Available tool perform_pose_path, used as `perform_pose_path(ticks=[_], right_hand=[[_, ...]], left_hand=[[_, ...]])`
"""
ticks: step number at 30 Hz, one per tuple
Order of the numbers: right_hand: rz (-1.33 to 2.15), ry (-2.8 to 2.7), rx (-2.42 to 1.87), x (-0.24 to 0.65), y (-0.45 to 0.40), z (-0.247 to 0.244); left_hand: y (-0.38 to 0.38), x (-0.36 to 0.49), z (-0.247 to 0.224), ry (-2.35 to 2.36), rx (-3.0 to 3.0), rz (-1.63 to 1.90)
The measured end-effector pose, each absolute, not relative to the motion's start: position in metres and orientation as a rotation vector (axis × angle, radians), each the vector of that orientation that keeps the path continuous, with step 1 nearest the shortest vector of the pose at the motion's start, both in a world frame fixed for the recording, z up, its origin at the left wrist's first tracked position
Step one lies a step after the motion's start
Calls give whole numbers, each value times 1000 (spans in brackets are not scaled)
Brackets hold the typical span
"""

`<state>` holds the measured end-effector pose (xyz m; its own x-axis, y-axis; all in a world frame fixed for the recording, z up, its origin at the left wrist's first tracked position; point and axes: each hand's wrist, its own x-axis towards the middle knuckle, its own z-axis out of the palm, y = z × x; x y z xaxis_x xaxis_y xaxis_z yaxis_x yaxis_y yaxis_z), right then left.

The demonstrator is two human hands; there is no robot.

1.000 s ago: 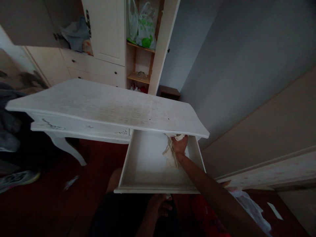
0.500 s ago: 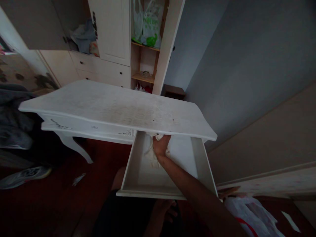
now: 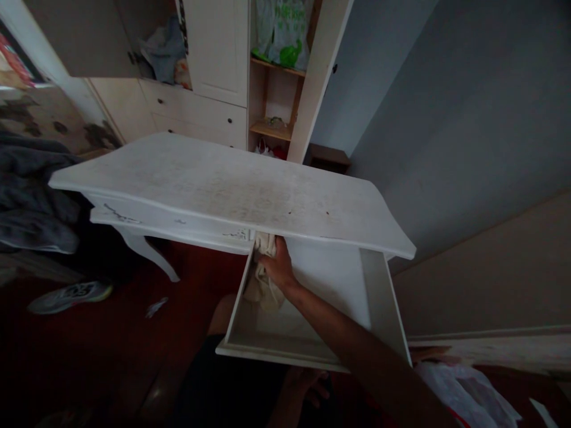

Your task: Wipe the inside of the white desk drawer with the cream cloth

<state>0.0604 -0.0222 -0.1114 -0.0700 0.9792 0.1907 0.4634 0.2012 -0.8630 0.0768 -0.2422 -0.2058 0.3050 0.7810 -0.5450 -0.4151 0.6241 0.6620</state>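
My right hand (image 3: 277, 266) reaches into the pulled-out drawer (image 3: 332, 279) of a white desk (image 3: 214, 172). Its fingers are closed on a crumpled beige cloth (image 3: 264, 294), pressed into the drawer's back left corner along the side wall. Part of the fingers is hidden by the cloth. Below the drawer front, over my lap, my left hand (image 3: 311, 383) hangs in shadow with its fingers loosely apart and nothing visible in it. Brownish smudges and two small dark specks mark the desk top.
Behind the desk stands a white wardrobe (image 3: 216, 50) with a plastic bag (image 3: 285, 35) on a shelf. Grey fabric (image 3: 35, 190) lies at the left, above a shoe (image 3: 71, 297) on the dark red floor. Another plastic bag (image 3: 468, 389) is at the lower right, near the wall.
My right hand has moved left inside the drawer with the cloth, from near the middle to the left side wall. My left hand stays under the drawer. The view has shifted slightly.
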Motion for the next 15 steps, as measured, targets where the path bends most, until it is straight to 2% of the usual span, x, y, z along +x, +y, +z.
perform_pose_path(ticks=[9, 15], right_hand=[[938, -1947, -1215, 89, -67, -112], [1055, -2458, -1003, 96, -108, -82]], left_hand=[[-242, 70, -197, 937, 454, 742], [-241, 63, -192, 957, 409, 654]])
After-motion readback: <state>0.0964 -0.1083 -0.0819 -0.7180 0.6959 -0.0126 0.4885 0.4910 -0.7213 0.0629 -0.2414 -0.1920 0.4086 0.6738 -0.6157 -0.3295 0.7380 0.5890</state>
